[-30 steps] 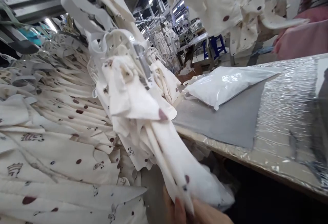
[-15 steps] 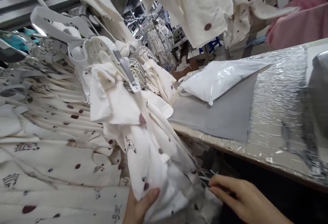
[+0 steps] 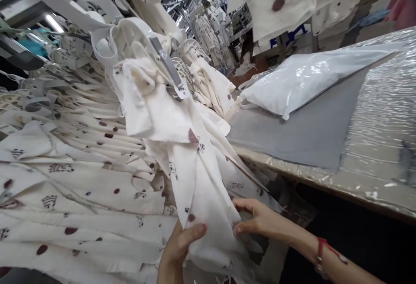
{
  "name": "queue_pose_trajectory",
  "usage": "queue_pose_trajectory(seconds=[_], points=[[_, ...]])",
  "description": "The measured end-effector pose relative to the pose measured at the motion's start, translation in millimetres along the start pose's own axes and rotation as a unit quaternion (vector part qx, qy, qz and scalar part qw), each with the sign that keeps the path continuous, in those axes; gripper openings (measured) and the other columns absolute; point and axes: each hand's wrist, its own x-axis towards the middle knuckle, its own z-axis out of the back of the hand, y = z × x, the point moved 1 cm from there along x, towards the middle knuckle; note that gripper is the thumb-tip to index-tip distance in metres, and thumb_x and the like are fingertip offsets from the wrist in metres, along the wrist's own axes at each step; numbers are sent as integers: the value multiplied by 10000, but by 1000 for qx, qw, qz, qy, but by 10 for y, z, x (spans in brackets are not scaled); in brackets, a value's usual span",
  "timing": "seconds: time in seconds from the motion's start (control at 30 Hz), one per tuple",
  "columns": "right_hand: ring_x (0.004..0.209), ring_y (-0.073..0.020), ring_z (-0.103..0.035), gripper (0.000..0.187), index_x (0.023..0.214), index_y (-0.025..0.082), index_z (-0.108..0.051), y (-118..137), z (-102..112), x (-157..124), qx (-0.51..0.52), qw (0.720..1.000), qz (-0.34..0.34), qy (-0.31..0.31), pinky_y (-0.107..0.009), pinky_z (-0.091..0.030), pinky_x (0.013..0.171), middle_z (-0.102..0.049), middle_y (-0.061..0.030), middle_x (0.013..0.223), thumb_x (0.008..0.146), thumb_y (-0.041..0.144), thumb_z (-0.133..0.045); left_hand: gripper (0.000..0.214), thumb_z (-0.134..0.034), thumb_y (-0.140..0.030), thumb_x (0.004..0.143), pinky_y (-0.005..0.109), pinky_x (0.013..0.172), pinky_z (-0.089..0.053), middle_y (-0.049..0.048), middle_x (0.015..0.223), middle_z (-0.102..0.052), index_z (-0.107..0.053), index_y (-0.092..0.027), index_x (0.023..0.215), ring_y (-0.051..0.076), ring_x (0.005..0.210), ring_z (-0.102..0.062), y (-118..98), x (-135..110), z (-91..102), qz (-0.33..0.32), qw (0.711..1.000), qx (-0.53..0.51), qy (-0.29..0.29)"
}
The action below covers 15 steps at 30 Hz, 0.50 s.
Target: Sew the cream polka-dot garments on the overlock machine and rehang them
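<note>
A cream garment (image 3: 198,180) with dark red dots and small prints hangs from a white plastic hanger (image 3: 136,41) in front of me. My left hand (image 3: 180,245) grips its lower part from the left, thumb on the cloth. My right hand (image 3: 260,221), with a red string on the wrist, pinches the same garment's lower edge from the right. A small size tag (image 3: 182,90) hangs at the hanger clip.
A dense row of the same dotted garments (image 3: 71,180) on hangers fills the left. To the right is a table (image 3: 373,154) covered in plastic film with a grey sheet (image 3: 312,132) and a white plastic bag (image 3: 308,80) on it. More garments (image 3: 282,2) hang overhead.
My right hand has moved in from the lower right and taken hold of the garment's lower edge. My left hand has shifted up along the cloth. The view has tilted slightly.
</note>
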Motion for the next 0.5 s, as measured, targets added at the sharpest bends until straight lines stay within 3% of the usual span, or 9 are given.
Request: queue_pose_trajectory(seconds=[0.1, 0.17, 0.37, 0.43, 0.5], points=[[891, -221, -571, 287, 1022, 175, -597, -25, -18, -106, -79, 983, -5, -167, -399, -483, 838, -586, -31, 965, 902, 405, -718, 973, -995, -511, 466, 494, 1052, -520, 220, 1168, -736, -664, -71, 1269, 417, 1189, -655, 20, 40, -3, -62, 996, 49, -46], [781, -185, -504, 221, 971, 193, -563, 47, -58, -129, -111, 967, 23, -229, -354, -442, 764, -522, -6, 881, 955, 403, -632, 1015, -985, -546, 470, 504, 1078, -496, 221, 1166, -731, -640, -71, 1298, 413, 1200, -644, 75, 46, 3, -68, 994, 57, -59], [666, -146, -465, 342, 717, 175, -554, 406, -315, 44, -90, 982, 92, -140, -276, -392, 629, -465, 24, 728, 967, 395, -627, 919, -971, -533, 507, 423, 889, -589, 214, 1118, -751, -674, -64, 1240, 367, 1037, -716, 133, 8, -29, -65, 998, 16, -3], [744, -163, -522, 381, 706, 170, -578, 467, -258, 24, -69, 982, 109, -137, -295, -438, 678, -521, -2, 782, 990, 423, -596, 816, -961, -530, 536, 377, 836, -596, 197, 1100, -765, -722, -68, 1164, 336, 986, -730, 89, 21, -9, -86, 995, 42, -32], [839, -184, -566, 334, 843, 171, -639, 468, -78, -63, -47, 977, 107, -179, -319, -469, 743, -586, -24, 880, 1007, 456, -580, 691, -931, -547, 598, 352, 835, -590, 182, 1068, -780, -770, -67, 1069, 311, 970, -735, 39, 64, 35, -115, 988, 77, -67]])
